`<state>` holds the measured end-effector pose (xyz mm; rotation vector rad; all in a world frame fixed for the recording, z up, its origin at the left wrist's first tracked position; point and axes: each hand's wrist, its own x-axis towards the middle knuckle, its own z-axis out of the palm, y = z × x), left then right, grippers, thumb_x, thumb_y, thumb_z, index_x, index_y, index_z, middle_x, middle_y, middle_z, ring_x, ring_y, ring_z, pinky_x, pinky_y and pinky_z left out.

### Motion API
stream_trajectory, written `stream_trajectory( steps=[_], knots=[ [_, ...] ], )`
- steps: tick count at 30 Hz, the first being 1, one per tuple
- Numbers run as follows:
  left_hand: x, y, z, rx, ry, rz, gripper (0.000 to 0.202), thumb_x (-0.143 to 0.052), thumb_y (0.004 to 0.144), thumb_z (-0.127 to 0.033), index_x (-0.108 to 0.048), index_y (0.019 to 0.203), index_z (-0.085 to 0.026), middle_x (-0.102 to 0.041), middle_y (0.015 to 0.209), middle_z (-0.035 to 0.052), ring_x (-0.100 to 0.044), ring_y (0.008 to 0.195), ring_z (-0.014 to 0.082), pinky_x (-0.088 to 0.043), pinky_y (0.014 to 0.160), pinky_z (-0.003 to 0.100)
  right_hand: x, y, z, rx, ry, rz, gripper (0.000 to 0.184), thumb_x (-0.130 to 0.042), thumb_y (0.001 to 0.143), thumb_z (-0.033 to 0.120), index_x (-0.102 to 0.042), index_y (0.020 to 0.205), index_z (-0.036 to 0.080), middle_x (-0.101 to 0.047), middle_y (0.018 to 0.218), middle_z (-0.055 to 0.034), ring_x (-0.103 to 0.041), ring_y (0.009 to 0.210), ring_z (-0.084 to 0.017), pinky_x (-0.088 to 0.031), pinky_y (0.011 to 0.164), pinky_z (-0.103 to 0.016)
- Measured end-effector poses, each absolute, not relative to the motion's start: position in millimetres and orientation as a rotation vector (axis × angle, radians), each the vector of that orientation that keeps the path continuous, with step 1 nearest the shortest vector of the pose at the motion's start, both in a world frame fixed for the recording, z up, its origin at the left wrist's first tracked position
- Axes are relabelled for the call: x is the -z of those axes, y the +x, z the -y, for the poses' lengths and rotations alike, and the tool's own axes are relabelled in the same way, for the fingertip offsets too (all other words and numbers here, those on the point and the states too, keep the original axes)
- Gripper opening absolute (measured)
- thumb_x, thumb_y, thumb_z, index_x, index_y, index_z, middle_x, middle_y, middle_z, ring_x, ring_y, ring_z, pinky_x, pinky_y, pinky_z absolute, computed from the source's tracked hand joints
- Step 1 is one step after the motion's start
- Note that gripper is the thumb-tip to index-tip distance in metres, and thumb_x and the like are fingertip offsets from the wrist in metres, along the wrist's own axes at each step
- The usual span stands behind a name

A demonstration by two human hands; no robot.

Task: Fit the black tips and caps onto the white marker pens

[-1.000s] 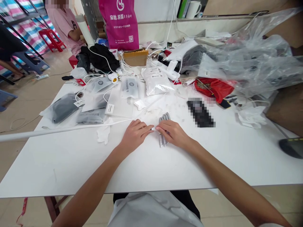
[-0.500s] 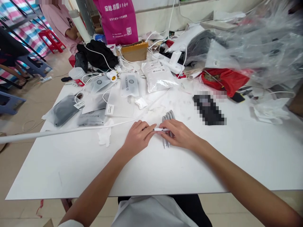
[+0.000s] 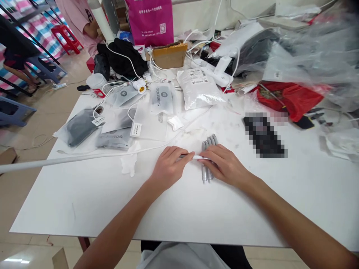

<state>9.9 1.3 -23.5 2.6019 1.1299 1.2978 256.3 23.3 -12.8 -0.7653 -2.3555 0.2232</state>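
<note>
Between my two hands lies a slim pen (image 3: 197, 157), held level just over the table, with a dark grey part on the left and a white section in the middle. My left hand (image 3: 169, 167) is closed round its grey part, thumb and forefinger pinching it. My right hand (image 3: 226, 164) pinches the white end with thumb and fingertips, which hide the tip. Beneath and behind the right hand, several grey pens (image 3: 204, 172) lie side by side on the white table (image 3: 179, 209), partly covered by that hand.
Frosted bags (image 3: 113, 139) of dark goods fill the left side, with a white cable (image 3: 84, 160) crossing before them. A stuffed white packet (image 3: 200, 91) lies at the back. On the right are a blurred dark object (image 3: 263, 136) and a red bag (image 3: 297, 97). A person (image 3: 77, 20) is at back left.
My view has shifted, so the table things appear further right and slightly lower. Both hands keep their grip on the pen, and its white section shows more plainly between them.
</note>
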Motion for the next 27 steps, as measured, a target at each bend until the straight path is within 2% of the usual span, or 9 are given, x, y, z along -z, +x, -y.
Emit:
stream_trajectory(
  steps=[4, 8, 14, 16, 18, 20, 22, 24, 27],
  knots=[
    [22.2, 12.1, 0.9, -1.335, 2.569, -1.129, 0.04, -0.058, 0.105, -0.003, -0.069, 0.134, -0.028, -0.077, 0.098, 0.0022, -0.07, 0.087, 0.0156, -0.052, 0.081, 0.034, 12.0, 255.7, -22.2, -0.26, -0.782, 2.367, 0.014, -0.061, 0.109, 0.021, -0.063, 0.122, 0.023, -0.069, 0.086, -0.0046, -0.061, 0.073, -0.021, -0.049, 0.066, -0.037],
    [21.0, 14.2, 1.6, -1.364, 2.511, -1.178, 0.031, -0.063, 0.103, -0.005, -0.071, 0.127, -0.023, -0.076, 0.096, 0.0036, -0.069, 0.085, 0.0159, -0.051, 0.077, 0.033, 12.1, 255.9, -22.8, -0.27, -0.815, 2.293, 0.023, -0.072, 0.103, 0.028, -0.063, 0.125, 0.026, -0.071, 0.093, -0.0068, -0.063, 0.075, -0.022, -0.053, 0.066, -0.037],
    [19.8, 14.3, 0.7, -1.384, 2.483, -1.171, 0.032, -0.067, 0.103, -0.008, -0.072, 0.128, -0.027, -0.077, 0.092, 0.0009, -0.071, 0.084, 0.016, -0.052, 0.077, 0.034, 10.5, 257.3, -25.9, -0.366, -0.772, 2.289, 0.01, -0.065, 0.106, 0.021, -0.069, 0.113, 0.027, -0.063, 0.074, -0.0008, -0.056, 0.064, -0.02, -0.044, 0.062, -0.038],
    [19.1, 13.5, 0.2, -1.388, 2.458, -1.173, 0.028, -0.069, 0.103, -0.01, -0.074, 0.126, -0.027, -0.078, 0.092, 0.0014, -0.071, 0.082, 0.016, -0.052, 0.075, 0.034, 10.9, 257.3, -24.0, -0.392, -0.797, 2.26, 0.015, -0.067, 0.105, 0.025, -0.069, 0.12, 0.028, -0.067, 0.078, -0.0016, -0.06, 0.067, -0.021, -0.049, 0.063, -0.039],
    [18.3, 12.3, -0.3, -1.402, 2.4, -1.185, 0.023, -0.07, 0.104, -0.014, -0.075, 0.124, -0.026, -0.078, 0.092, 0.0023, -0.071, 0.081, 0.016, -0.052, 0.075, 0.034, 11.2, 257.1, -20.8, -0.431, -0.839, 2.187, 0.03, -0.073, 0.103, 0.029, -0.067, 0.132, 0.03, -0.074, 0.092, -0.0044, -0.068, 0.074, -0.023, -0.055, 0.066, -0.041],
    [17.9, 11.3, -0.9, -1.413, 2.327, -1.206, 0.019, -0.071, 0.104, -0.018, -0.077, 0.121, -0.025, -0.078, 0.092, 0.0029, -0.071, 0.082, 0.0159, -0.053, 0.076, 0.035, 10.5, 257.0, -17.6, -0.508, -0.87, 2.087, 0.035, -0.075, 0.101, 0.029, -0.067, 0.135, 0.032, -0.077, 0.102, -0.0053, -0.073, 0.079, -0.024, -0.06, 0.068, -0.04],
    [18.1, 10.9, -1.2, -1.414, 2.276, -1.212, 0.017, -0.072, 0.105, -0.02, -0.079, 0.119, -0.025, -0.078, 0.091, 0.0028, -0.07, 0.082, 0.0157, -0.053, 0.076, 0.035, 8.6, 257.4, -15.7, -0.6, -0.897, 2.0, 0.024, -0.073, 0.103, 0.026, -0.071, 0.125, 0.032, -0.079, 0.098, -0.0031, -0.073, 0.074, -0.021, -0.059, 0.063, -0.036],
    [18.9, 11.3, -1.1, -1.429, 2.276, -1.185, 0.017, -0.073, 0.104, -0.019, -0.079, 0.118, -0.025, -0.079, 0.092, 0.0026, -0.07, 0.082, 0.0154, -0.054, 0.076, 0.034, 6.2, 258.1, -15.2, -0.664, -0.954, 1.937, 0.009, -0.073, 0.103, 0.03, -0.076, 0.111, 0.029, -0.079, 0.087, -0.0009, -0.069, 0.062, -0.016, -0.051, 0.051, -0.031],
    [19.5, 12.7, -0.2, -1.473, 2.328, -1.129, 0.016, -0.076, 0.102, -0.019, -0.08, 0.117, -0.024, -0.08, 0.093, 0.0028, -0.07, 0.081, 0.0149, -0.054, 0.076, 0.034, 2.9, 257.8, -16.4, -0.748, -1.059, 1.87, 0.017, -0.075, 0.102, 0.041, -0.078, 0.095, 0.026, -0.074, 0.071, 0.0013, -0.056, 0.049, -0.012, -0.04, 0.041, -0.028]
  ],
)
